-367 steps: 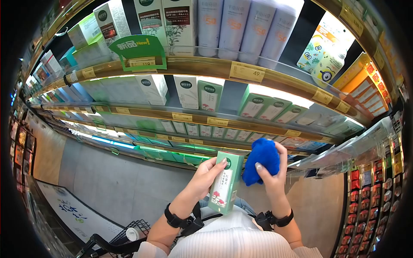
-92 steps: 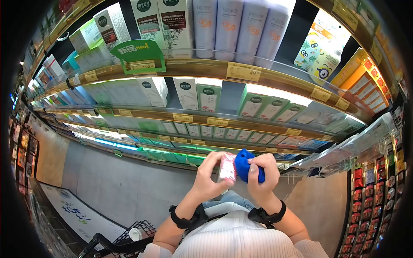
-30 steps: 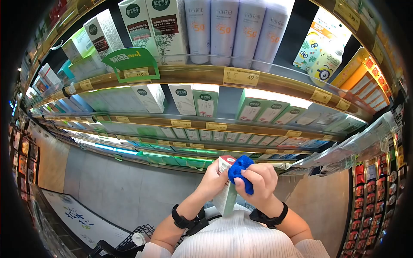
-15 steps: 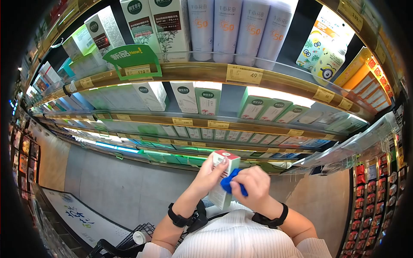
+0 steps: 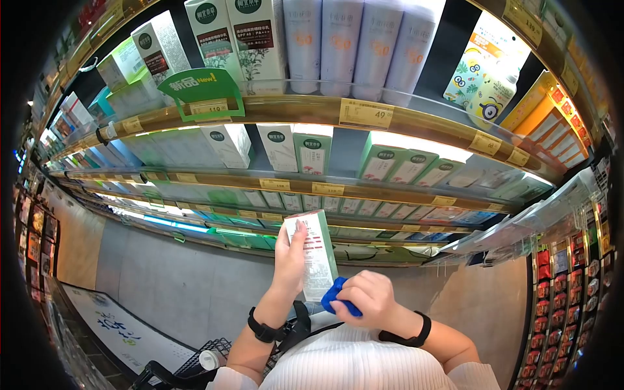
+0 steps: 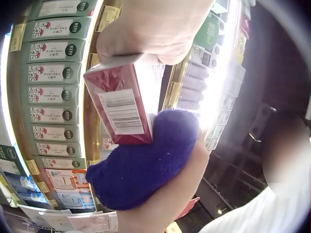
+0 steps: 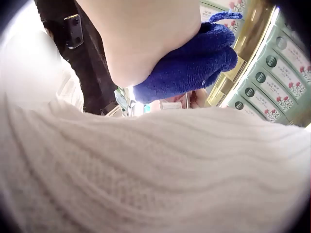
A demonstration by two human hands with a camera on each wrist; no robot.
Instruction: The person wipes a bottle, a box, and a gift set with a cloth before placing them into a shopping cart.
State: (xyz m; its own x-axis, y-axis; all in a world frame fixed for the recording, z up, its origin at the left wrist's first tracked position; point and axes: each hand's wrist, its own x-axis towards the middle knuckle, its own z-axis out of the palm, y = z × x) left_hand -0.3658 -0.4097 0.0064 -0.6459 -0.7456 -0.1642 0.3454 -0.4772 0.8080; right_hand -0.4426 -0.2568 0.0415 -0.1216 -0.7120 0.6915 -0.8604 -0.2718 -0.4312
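A green plastic shelf sign (image 5: 203, 89) reads "新品 New!". The yellow paper price tag (image 5: 212, 108) beneath it shows 119; another yellow price tag (image 5: 366, 114), farther right, shows 49. Tall white cardboard cartons (image 5: 255, 58) carry "相宜本草" on dark green ovals, with "SPF" and "PA+++" on brown bands. Lavender cylindrical bottles (image 5: 340, 62) bear an orange "50". Print on the held white-and-green cardboard box (image 5: 316, 260) is too small to read.
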